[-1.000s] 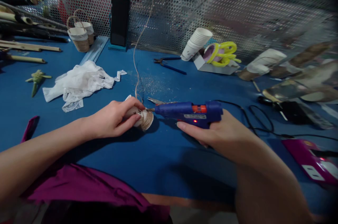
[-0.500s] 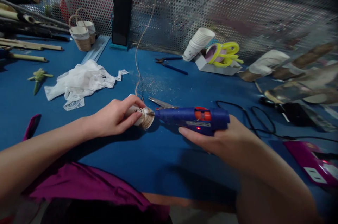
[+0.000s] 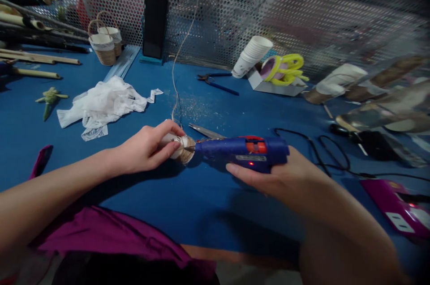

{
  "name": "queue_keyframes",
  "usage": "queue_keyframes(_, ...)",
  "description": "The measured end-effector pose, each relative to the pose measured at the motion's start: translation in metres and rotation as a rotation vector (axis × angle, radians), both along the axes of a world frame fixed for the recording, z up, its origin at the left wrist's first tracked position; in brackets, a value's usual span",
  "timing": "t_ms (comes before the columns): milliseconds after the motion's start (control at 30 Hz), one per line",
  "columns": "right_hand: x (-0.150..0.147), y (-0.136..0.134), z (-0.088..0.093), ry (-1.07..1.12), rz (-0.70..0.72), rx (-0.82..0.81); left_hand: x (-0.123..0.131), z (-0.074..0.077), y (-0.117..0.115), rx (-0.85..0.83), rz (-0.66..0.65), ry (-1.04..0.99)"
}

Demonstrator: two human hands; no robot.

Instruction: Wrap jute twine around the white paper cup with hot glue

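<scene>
My left hand (image 3: 152, 148) is closed around a small paper cup (image 3: 175, 154) lying on its side, with twine (image 3: 187, 155) wound about one end. In my right hand (image 3: 278, 180) is a blue hot glue gun (image 3: 231, 151), its red light lit. The nozzle reaches the twine-wrapped part of the cup; whether it touches is too small to tell. A loose strand of twine (image 3: 175, 70) runs up from the cup toward the mesh. Scissors (image 3: 204, 131) lie behind the glue gun, partly hidden by it.
Pliers (image 3: 218, 84), stacked paper cups (image 3: 252, 56) and a white box (image 3: 275, 86) stand at the back. Crumpled white lace (image 3: 107, 99) and two small twine baskets (image 3: 103, 48) are left. A phone (image 3: 155, 27) leans on the mesh (image 3: 215, 21). Black cable (image 3: 312, 151) runs right.
The glue gun and my right hand have shifted slightly left, along the cup. My left hand stays nearly still on the cup.
</scene>
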State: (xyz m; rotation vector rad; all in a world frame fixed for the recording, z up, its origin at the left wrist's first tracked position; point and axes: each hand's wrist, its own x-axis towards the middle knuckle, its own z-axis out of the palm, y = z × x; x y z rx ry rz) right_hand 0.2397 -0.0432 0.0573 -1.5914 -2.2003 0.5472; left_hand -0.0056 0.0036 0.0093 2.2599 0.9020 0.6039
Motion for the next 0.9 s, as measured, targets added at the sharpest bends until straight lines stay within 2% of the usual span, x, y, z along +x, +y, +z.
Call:
queue_keyframes(100,-0.001,0.005,0.004,0.097,-0.098,-0.255,0.001,-0.002,0.002,-0.081,0.045,-0.071)
queue_keyframes(167,0.002,0.010,0.003,0.224,-0.145,-0.370,0.001,-0.004,0.003,-0.158,0.074,-0.139)
queue_keyframes(300,0.014,0.030,-0.008,0.579,-0.342,-0.330,0.002,-0.004,0.005,-0.267,0.100,-0.210)
queue_keyframes(333,0.017,0.037,-0.013,0.630,-0.434,-0.301,0.002,-0.004,0.005,-0.274,0.105,-0.215)
queue_keyframes(367,0.020,0.045,-0.017,0.642,-0.462,-0.275,0.002,-0.003,0.004,-0.277,0.108,-0.221)
queue_keyframes(467,0.024,0.066,-0.028,0.568,-0.529,-0.218,0.003,-0.002,0.003,-0.274,0.117,-0.234)
queue_keyframes(567,0.021,0.082,-0.035,0.500,-0.522,-0.187,0.005,-0.003,0.003,-0.275,0.135,-0.238)
queue_keyframes(733,0.016,0.099,-0.046,0.323,-0.548,-0.120,0.005,-0.004,0.003,-0.281,0.167,-0.248)
queue_keyframes(900,0.019,0.109,-0.054,0.147,-0.567,-0.028,0.004,-0.001,0.001,-0.204,0.136,-0.229)
